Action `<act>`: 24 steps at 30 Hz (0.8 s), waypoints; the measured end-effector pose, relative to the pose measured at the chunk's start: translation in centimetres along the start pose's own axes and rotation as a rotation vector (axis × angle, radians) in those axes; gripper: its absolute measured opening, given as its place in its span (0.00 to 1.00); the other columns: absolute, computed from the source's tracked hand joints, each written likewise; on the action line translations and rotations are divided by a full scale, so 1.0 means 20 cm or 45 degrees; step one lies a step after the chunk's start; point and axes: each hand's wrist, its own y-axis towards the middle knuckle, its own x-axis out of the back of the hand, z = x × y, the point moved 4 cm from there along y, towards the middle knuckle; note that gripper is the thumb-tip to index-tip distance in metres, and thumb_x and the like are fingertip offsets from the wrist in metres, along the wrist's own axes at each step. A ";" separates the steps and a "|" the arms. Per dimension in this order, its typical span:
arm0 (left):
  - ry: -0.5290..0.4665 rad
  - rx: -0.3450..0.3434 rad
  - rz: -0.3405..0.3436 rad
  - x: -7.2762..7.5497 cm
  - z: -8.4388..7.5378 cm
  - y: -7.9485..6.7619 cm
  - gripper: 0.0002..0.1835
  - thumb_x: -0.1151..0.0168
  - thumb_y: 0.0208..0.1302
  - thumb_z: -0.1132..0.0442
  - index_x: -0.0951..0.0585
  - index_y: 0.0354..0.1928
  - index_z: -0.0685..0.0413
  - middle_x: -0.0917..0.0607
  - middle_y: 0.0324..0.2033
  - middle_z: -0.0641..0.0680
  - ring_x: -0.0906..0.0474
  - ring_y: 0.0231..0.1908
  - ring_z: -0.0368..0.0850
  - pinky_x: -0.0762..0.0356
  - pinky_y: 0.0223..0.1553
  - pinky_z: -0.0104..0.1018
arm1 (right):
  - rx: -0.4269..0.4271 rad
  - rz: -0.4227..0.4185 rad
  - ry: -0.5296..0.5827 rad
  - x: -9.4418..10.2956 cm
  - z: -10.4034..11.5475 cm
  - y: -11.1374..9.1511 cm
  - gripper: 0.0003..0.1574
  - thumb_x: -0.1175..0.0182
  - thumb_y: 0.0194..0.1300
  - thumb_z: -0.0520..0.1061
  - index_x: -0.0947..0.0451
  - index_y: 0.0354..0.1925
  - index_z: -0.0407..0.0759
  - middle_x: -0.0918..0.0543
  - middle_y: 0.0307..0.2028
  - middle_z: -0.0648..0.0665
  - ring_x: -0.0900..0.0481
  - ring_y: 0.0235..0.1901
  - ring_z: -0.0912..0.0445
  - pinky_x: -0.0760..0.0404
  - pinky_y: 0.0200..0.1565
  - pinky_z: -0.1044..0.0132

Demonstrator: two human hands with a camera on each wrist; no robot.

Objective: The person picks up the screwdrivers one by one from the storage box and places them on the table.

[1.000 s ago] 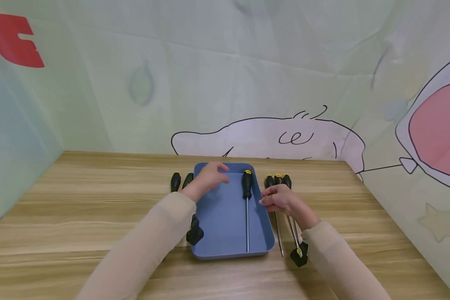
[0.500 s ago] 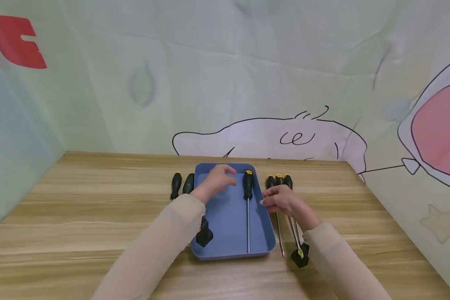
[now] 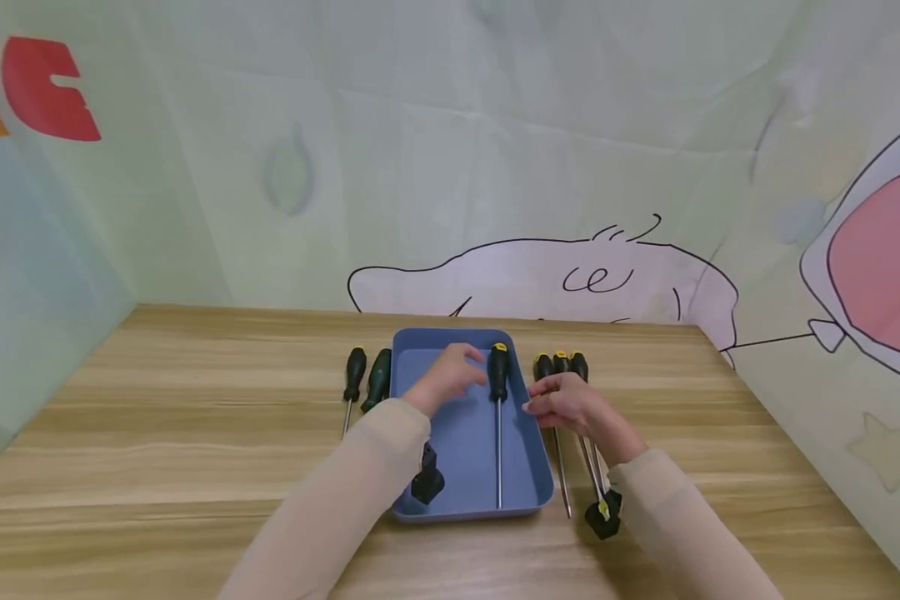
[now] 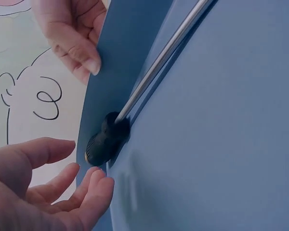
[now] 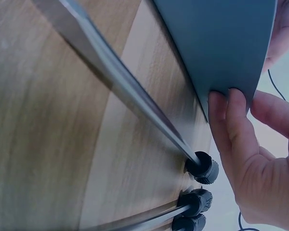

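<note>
A blue tray (image 3: 465,467) holds one long screwdriver (image 3: 498,375) with a black handle and yellow end cap, lying along its right side. My left hand (image 3: 450,375) is over the tray, fingers apart. In the left wrist view its thumb and fingertips are spread just short of the screwdriver's handle (image 4: 105,143), with nothing between them. At the tray's right wall, my right hand (image 3: 570,402) pinches the rim. The right wrist view shows two fingertips (image 5: 236,98) against the wall's outside, the thumb at the rim.
Several screwdrivers (image 3: 579,367) lie right of the tray, partly under my right hand. Left of it lie a thin-shafted screwdriver (image 3: 355,372) and a dark green handle (image 3: 378,377), partly hidden by my sleeve. A printed cloth (image 3: 217,183) stands behind the wooden table (image 3: 195,433).
My left hand has moved right across the tray towards the long screwdriver's handle, uncovering more of the tools on the left. My right hand stays at the rim.
</note>
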 end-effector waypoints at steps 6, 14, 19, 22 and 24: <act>-0.146 0.034 0.010 -0.08 -0.01 0.01 0.22 0.42 0.54 0.75 0.28 0.54 0.70 0.29 0.55 0.66 0.26 0.45 0.55 0.21 0.41 0.49 | -0.006 -0.008 0.011 0.02 0.00 0.00 0.23 0.41 0.58 0.29 0.32 0.52 0.23 0.24 0.36 0.38 0.20 0.30 0.54 0.18 0.37 0.61; -0.171 0.078 -0.071 -0.13 0.01 0.03 0.25 0.40 0.51 0.76 0.30 0.53 0.73 0.27 0.51 0.68 0.26 0.46 0.58 0.20 0.33 0.48 | 0.006 0.016 0.039 0.01 -0.01 0.00 0.23 0.42 0.58 0.29 0.31 0.52 0.22 0.21 0.33 0.40 0.19 0.30 0.55 0.18 0.37 0.61; -0.122 0.102 -0.130 -0.14 0.03 0.05 0.23 0.38 0.52 0.75 0.29 0.51 0.73 0.26 0.49 0.68 0.23 0.43 0.58 0.19 0.31 0.44 | 0.007 0.023 0.038 0.00 0.00 0.00 0.22 0.41 0.57 0.28 0.31 0.51 0.22 0.20 0.32 0.40 0.18 0.29 0.54 0.18 0.37 0.61; -0.115 0.106 -0.152 -0.16 0.04 0.05 0.22 0.37 0.52 0.74 0.29 0.50 0.73 0.25 0.47 0.68 0.21 0.40 0.57 0.19 0.30 0.41 | 0.006 0.014 0.032 0.00 0.00 0.00 0.22 0.41 0.57 0.29 0.30 0.50 0.22 0.20 0.33 0.40 0.18 0.30 0.54 0.18 0.37 0.60; -0.110 0.101 -0.161 -0.16 0.04 0.05 0.21 0.36 0.52 0.73 0.29 0.48 0.73 0.25 0.46 0.68 0.20 0.38 0.57 0.19 0.29 0.39 | 0.001 0.008 0.023 0.01 0.00 0.00 0.22 0.42 0.58 0.29 0.30 0.51 0.22 0.20 0.33 0.40 0.18 0.30 0.54 0.18 0.37 0.60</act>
